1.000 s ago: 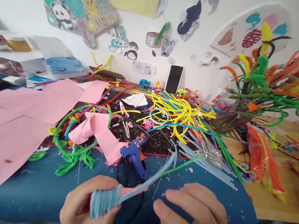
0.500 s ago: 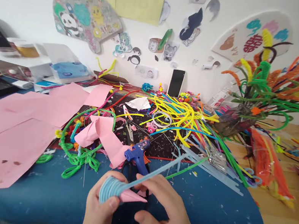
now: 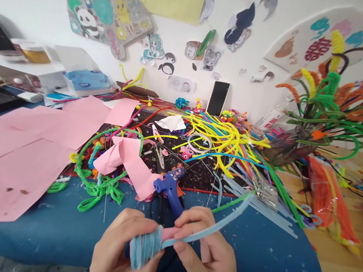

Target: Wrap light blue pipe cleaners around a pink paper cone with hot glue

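My left hand is closed around a pink paper cone, whose wide part is wrapped in coils of a light blue pipe cleaner. The cone lies on its side, narrow end to the right and partly covered by fingers. With its fingers pinched together, my right hand grips the pipe cleaner just beside the last coil. The loose length runs up and to the right past that hand. Behind both hands, a blue glue gun rests on the table by black-handled scissors.
Pink sheets cover the left side, with a folded pink piece nearer the middle. Green pipe-cleaner loops lie close by. Yellow pipe cleaners spread at the back. A phone leans on the wall; a pipe-cleaner bunch stands right.
My right fingers, apart before, now pinch the light blue pipe cleaner close to the cone. The cone has turned and shifted slightly right, and the loose strand swings lower to the right.
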A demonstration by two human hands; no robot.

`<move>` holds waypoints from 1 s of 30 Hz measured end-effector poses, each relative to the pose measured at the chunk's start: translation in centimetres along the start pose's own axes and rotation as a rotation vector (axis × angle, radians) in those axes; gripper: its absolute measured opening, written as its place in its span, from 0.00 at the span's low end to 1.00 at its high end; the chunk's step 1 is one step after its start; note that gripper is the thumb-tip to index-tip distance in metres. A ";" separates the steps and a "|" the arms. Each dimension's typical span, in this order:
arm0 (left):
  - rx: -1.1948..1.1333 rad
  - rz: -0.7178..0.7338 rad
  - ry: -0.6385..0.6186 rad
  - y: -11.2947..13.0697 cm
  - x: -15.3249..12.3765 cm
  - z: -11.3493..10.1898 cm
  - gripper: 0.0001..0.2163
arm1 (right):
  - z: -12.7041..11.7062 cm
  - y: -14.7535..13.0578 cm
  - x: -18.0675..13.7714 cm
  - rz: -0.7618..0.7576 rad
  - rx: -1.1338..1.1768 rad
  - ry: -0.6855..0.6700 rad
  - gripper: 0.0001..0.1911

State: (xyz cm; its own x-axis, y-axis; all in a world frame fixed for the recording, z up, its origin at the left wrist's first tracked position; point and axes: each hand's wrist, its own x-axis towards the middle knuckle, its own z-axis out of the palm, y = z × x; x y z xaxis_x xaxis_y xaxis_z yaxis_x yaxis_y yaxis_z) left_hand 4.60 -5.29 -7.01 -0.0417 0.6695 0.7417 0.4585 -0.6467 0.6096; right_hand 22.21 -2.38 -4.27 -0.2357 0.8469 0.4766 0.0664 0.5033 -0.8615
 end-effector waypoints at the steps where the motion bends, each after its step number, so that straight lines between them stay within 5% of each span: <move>1: 0.020 0.017 -0.011 0.1 0.1 -0.2 0.12 | 0.0 -0.2 0.1 -0.048 -0.050 0.017 0.04; 6: 0.011 0.091 -0.019 0.4 0.6 -0.7 0.09 | -0.1 -0.7 0.1 -0.310 -0.222 0.070 0.06; 11: -0.038 0.075 0.000 0.1 0.4 -0.9 0.11 | -1.1 -0.3 -0.6 -0.513 -0.388 -0.080 0.04; 23: -0.106 0.099 -0.036 0.4 1.1 -0.8 0.12 | -0.3 0.1 0.6 -0.336 -0.119 -0.078 0.13; 30: -0.106 0.151 -0.057 0.7 1.1 -0.4 0.12 | -0.1 -0.3 0.5 -0.174 0.023 -0.068 0.10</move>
State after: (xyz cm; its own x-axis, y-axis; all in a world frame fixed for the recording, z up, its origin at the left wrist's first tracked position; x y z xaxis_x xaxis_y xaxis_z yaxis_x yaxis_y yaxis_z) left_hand 4.45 -5.15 -5.68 0.0726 0.5795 0.8118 0.3596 -0.7744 0.5206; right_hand 22.22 -2.13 -3.75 -0.3066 0.7335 0.6067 -0.0030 0.6366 -0.7712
